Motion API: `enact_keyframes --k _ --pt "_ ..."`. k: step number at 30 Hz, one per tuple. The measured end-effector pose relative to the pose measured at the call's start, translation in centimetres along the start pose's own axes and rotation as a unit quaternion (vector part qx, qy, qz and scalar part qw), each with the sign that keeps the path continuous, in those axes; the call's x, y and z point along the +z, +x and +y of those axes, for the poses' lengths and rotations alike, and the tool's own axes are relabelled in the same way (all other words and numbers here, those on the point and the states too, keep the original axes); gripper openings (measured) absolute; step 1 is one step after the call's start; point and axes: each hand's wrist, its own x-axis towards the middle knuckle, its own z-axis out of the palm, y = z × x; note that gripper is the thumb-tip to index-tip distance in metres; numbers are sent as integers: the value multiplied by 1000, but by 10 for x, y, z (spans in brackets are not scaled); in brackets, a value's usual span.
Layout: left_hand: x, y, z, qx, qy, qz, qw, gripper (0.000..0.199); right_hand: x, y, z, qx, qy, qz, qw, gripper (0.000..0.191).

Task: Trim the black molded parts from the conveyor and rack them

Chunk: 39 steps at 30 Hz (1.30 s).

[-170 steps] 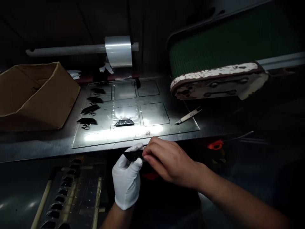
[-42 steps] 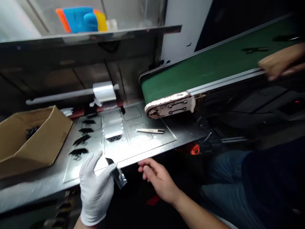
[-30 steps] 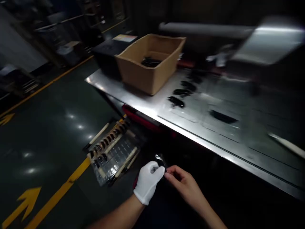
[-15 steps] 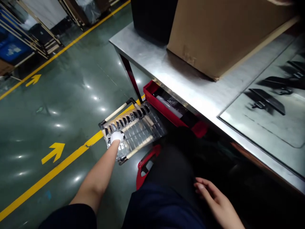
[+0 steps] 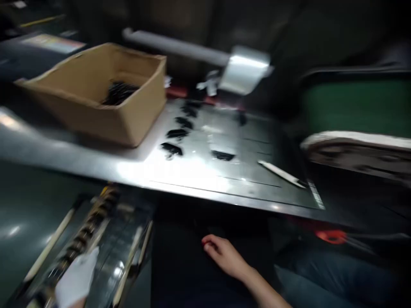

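My left hand, in a white glove, is at the lower left over a clear tray on a rack with cream-coloured rails. A row of dark parts in clear wrapping runs along the tray beside the hand. The glove's fingers are smeared by motion, so their grip does not show. My right hand, bare, hangs in front of the bench edge with its fingers loosely curled. I see nothing held in it, though blur hides the fingertips.
A metal bench carries an open cardboard box with black pieces inside. Several black parts and a white stick-like tool lie on its top. A green conveyor-like belt and a person's blue-clad leg are at the right.
My view has swung right and up, from the floor and rack to the bench top. My left hand stays at the tray, now lower in view. The right hand still hangs below the bench edge.
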Motion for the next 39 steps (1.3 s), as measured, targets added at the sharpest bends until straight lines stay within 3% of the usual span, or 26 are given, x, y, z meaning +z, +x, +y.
enact_keyframes --k 2,3,4,6,7,9,10,13,15,19,23,30,35,39 --pt "-13 -12 57 90 -69 44 993 48 -7 2 6 -5 19 50 999 31" --pt "-23 -26 91 187 -118 81 972 38 -10 2 9 -7 26 70 997 30" --pt "-36 -42 127 308 -157 116 931 30 -12 1 13 -10 33 85 996 30" --pt "-67 -73 207 577 -213 188 766 28 -14 -7 17 -24 41 105 993 31" --pt "-83 -83 248 646 -186 192 715 31 -15 -12 19 -34 43 111 992 32" --pt "-114 -87 323 695 -59 180 693 28 -15 -23 22 -50 51 121 990 34" --pt "-126 -83 353 695 16 177 697 28 -15 -28 24 -54 58 128 989 34" --pt "-147 -64 406 685 178 180 683 32 -11 -38 34 -50 94 157 982 33" --pt "-150 -56 417 686 226 184 667 36 -7 -40 42 -42 118 174 977 32" --pt "-152 -58 416 689 291 185 638 39 1 -37 54 -35 149 184 971 32" --pt "-161 -61 419 687 306 158 640 41 -1 -33 59 -40 156 180 971 31" --pt "-170 -45 430 688 252 65 677 45 -10 -36 63 -34 150 194 969 31" --pt "-192 -35 444 647 165 -9 744 37 -6 -34 63 -34 154 183 971 31" --pt "-207 -29 436 623 46 48 779 61 -10 -39 58 -42 159 180 970 31"
